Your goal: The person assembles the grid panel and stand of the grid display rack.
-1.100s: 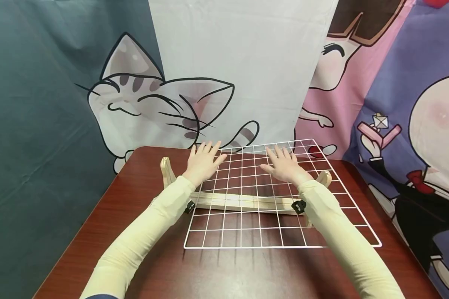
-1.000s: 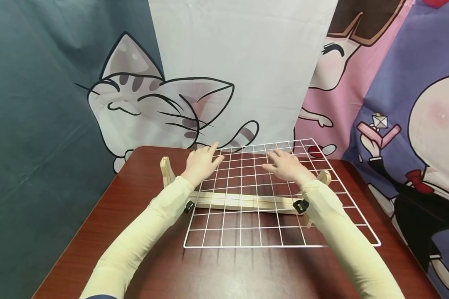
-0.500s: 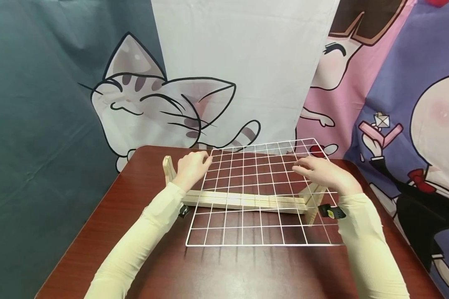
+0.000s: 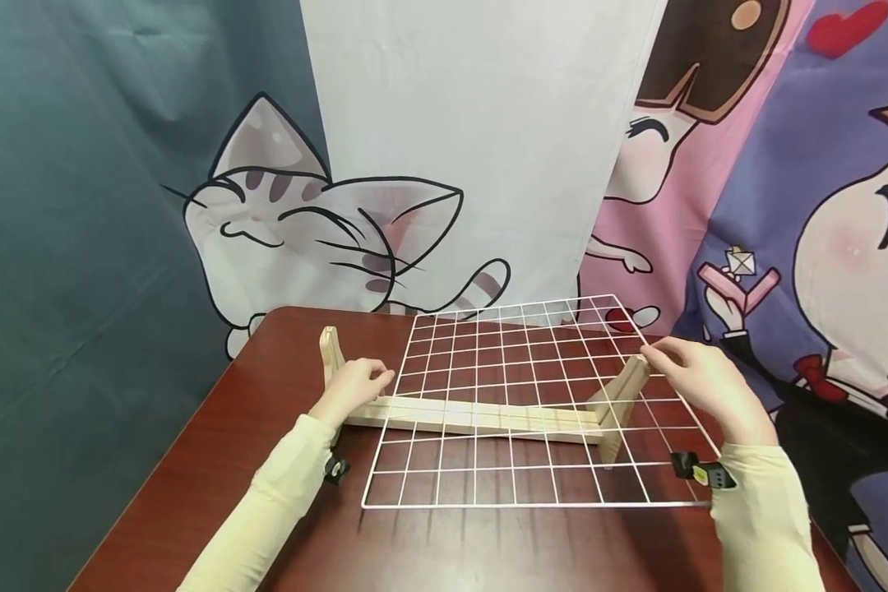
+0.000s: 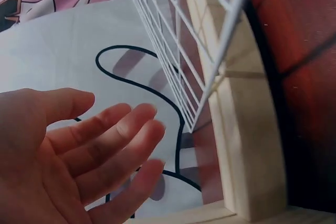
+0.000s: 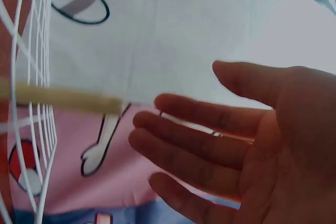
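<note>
A white wire grid panel (image 4: 503, 506) lies tilted over a pale wooden stand, whose crossbar (image 4: 481, 418) shows through the mesh. My left hand (image 4: 355, 386) hovers by the panel's left edge, near the stand's left leg (image 4: 330, 349). In the left wrist view its fingers (image 5: 113, 150) are relaxed, apart from the wires, and hold nothing. On the other side, my right hand (image 4: 714, 386) is beyond the panel's right edge, fingertips close to the top of the right leg (image 4: 623, 403). The right wrist view shows loose, bare fingers (image 6: 194, 145) beside a wooden tip (image 6: 68, 99).
The reddish-brown table (image 4: 444, 551) extends in front of the panel and to its left. Behind it hangs a printed cloth (image 4: 488, 148) with cartoon figures, close to the table's back edge. Small black cameras (image 4: 703, 471) sit at both wrists.
Both hands have moved from over the panel outward and nearer, the left to the left edge, the right past the right edge. The panel stays on the stand; the head view tilts up slightly.
</note>
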`<action>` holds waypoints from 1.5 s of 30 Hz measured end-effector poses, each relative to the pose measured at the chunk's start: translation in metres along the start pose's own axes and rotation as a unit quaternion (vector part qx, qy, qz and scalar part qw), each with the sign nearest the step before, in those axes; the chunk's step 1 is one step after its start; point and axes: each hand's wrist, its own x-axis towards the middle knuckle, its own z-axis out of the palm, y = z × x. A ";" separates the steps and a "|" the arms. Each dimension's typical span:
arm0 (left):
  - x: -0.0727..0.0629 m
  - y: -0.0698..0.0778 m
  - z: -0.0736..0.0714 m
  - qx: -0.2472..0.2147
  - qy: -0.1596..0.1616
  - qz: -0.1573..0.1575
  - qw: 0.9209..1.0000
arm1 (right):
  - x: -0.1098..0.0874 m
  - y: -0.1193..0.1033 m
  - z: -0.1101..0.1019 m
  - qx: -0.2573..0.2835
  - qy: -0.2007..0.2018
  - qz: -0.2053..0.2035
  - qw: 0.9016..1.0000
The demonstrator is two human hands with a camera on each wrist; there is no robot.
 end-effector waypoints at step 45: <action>-0.045 -0.026 0.051 -0.133 -0.102 -0.024 0.986 | -0.049 0.080 -0.003 0.019 -0.107 0.059 0.992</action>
